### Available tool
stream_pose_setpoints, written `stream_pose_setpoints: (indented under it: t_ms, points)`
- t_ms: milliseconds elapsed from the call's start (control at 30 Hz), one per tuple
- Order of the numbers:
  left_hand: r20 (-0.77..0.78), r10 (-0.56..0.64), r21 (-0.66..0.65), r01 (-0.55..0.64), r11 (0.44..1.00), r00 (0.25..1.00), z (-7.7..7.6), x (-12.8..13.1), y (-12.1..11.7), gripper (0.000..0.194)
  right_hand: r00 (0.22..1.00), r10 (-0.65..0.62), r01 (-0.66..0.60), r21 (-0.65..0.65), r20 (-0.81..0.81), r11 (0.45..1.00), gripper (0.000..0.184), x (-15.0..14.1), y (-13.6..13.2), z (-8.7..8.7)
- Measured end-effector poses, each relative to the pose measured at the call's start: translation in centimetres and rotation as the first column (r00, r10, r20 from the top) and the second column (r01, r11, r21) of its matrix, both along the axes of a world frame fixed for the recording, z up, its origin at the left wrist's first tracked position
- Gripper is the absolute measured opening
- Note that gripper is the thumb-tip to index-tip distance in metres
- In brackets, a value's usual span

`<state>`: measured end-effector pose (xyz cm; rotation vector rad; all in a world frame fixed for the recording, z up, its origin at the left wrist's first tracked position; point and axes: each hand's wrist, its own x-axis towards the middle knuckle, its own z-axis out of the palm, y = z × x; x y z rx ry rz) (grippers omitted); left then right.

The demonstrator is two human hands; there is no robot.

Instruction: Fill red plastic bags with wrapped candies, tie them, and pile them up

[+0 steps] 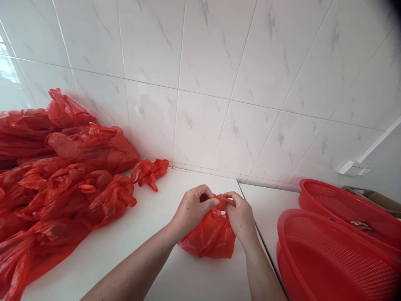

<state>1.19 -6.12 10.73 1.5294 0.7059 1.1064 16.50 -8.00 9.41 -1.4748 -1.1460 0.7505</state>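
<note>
- Pile (65, 184): looks sorted, though I can't see every knot
- Left hand (191, 209): finger and thumb pinched tight on the bag (209, 240)
- Bag: on the table (122, 238), top bunched, probably half-tied
- Right hand (241, 215): fingers curled closed on its top too

Indoor workroom, apparently a packing area; whether in a home, shop or small factory, cannot be told. Evidence: tiled wall (203, 50), white with grey marbling; 2 white tabletops, a left tabletop (150, 205) and a right tabletop (269, 200), side by side against it; heap of red plastic bags (72, 179), left; small red plastic bag (209, 236), centre; 2 perforated red plastic baskets (341, 246), right; wall socket (354, 168), with surface-mounted trunking (380, 140).
</note>
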Motion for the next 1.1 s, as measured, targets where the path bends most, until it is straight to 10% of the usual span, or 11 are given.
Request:
stream_pose_setpoints:
  t_ms: [267,467,700,867,967,1100]
  points:
    - [-0.244,0.243,0.277,-0.173,0.945,0.939,0.2,-1.1,0.6,0.018,0.851,0.291,-0.240,0.168,-0.438,0.956,0.030,1.3,-0.1,0.3]
    - [-0.518,0.166,0.345,0.028,0.938,0.839,0.6,-4.8,-2.1,0.020,0.912,-0.173,0.196,0.027,-0.372,0.980,0.022,4.0,3.1,-5.8]
    - [-0.498,0.008,0.173,0.090,0.981,0.867,-0.2,-9.0,-1.8,0.013,0.922,-0.098,0.101,-0.011,-0.374,0.995,0.044,6.1,3.5,-9.8]
    - [-0.451,0.173,0.298,-0.035,0.954,0.876,-1.4,-6.1,-1.4,0.056,0.907,-0.144,0.130,-0.063,-0.395,0.990,0.044,6.8,3.7,-10.6]
    - [-0.653,0.092,0.348,0.191,0.918,0.752,-3.6,-2.6,-1.6,0.109,0.960,-0.103,0.077,-0.109,-0.261,0.991,0.045,6.8,4.0,-10.9]
    - [-0.807,0.129,0.377,0.334,0.864,0.576,-7.4,0.5,-0.6,0.118,0.999,-0.019,0.029,-0.192,0.050,0.981,0.045,6.5,4.2,-11.0]
